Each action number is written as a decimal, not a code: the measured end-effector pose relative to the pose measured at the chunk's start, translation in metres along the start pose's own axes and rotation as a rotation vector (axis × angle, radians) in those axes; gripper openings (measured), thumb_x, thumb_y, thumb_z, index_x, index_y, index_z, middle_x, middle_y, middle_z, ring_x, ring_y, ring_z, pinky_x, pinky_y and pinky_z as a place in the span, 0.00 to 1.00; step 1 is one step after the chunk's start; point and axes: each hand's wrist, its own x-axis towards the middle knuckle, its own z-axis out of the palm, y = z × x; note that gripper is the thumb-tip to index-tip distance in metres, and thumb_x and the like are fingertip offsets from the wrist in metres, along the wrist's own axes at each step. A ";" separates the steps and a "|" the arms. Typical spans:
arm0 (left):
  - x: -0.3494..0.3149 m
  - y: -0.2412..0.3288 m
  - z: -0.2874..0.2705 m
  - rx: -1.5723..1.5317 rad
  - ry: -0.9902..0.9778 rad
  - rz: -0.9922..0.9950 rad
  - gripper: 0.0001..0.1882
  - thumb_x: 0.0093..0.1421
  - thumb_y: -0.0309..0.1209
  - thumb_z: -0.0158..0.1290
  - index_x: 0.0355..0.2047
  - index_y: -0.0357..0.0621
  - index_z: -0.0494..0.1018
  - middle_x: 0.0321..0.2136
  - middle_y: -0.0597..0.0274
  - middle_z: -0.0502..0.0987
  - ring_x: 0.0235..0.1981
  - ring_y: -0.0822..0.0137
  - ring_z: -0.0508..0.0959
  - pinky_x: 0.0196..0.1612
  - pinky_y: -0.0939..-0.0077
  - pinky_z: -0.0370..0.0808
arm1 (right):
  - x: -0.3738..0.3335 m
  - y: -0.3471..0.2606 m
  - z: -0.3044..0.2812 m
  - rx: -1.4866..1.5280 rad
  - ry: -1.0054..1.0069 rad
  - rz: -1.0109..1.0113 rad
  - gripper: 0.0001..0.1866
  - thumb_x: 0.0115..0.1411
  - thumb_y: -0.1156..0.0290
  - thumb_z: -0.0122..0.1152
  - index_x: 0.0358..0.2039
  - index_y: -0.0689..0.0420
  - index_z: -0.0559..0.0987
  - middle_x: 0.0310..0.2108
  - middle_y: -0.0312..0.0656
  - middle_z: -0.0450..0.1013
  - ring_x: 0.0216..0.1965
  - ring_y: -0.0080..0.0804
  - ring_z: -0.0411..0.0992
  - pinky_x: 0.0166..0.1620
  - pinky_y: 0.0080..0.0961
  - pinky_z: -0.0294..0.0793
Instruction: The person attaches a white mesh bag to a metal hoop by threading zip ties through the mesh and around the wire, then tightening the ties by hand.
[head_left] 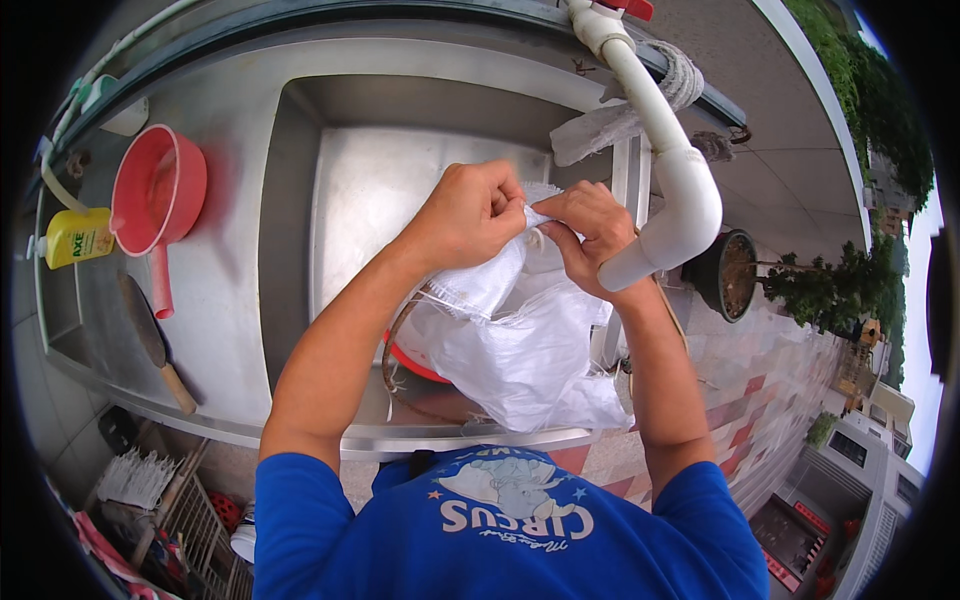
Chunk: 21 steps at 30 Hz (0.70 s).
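A crumpled white woven sack (525, 345) hangs over the right part of the sink's front edge, its frayed mouth gathered upward. My left hand (475, 212) is closed in a fist with the fingertips pinching a twisted bit of the sack's rim. Close beside it, my right hand (590, 228) grips the same rim between thumb and fingers. Under the sack, part of a red round rim (412, 360) shows; the rest of that thing is hidden. A thin brown curved handle or hoop (388, 350) runs along the sack's left side.
A white pipe (690, 200) with a red valve bends down close to my right wrist. Around the steel sink (290, 200) lie a red dipper (125, 205), a yellow soap bottle (78, 238) and a knife (145, 325). A potted plant (738, 275) stands right.
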 end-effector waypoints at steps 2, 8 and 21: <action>-0.002 -0.002 0.000 -0.035 0.011 -0.040 0.04 0.62 0.22 0.55 0.31 0.33 0.74 0.20 0.67 0.76 0.22 0.80 0.73 0.26 0.80 0.70 | 0.002 -0.001 0.001 -0.011 0.020 -0.034 0.11 0.49 0.79 0.73 0.35 0.62 0.84 0.28 0.43 0.78 0.31 0.41 0.74 0.38 0.33 0.69; 0.001 -0.003 0.000 -0.063 0.004 -0.107 0.04 0.63 0.23 0.55 0.32 0.32 0.74 0.22 0.68 0.77 0.25 0.81 0.74 0.28 0.81 0.70 | 0.003 0.002 0.001 -0.015 -0.002 -0.035 0.12 0.49 0.75 0.76 0.34 0.62 0.84 0.27 0.41 0.78 0.30 0.39 0.73 0.38 0.33 0.68; -0.011 -0.020 0.000 -0.329 -0.058 -0.227 0.08 0.69 0.26 0.53 0.42 0.32 0.78 0.32 0.64 0.82 0.32 0.80 0.78 0.37 0.83 0.75 | -0.012 0.010 0.019 -0.043 0.083 0.007 0.13 0.48 0.77 0.75 0.36 0.60 0.84 0.35 0.43 0.80 0.34 0.42 0.75 0.41 0.35 0.73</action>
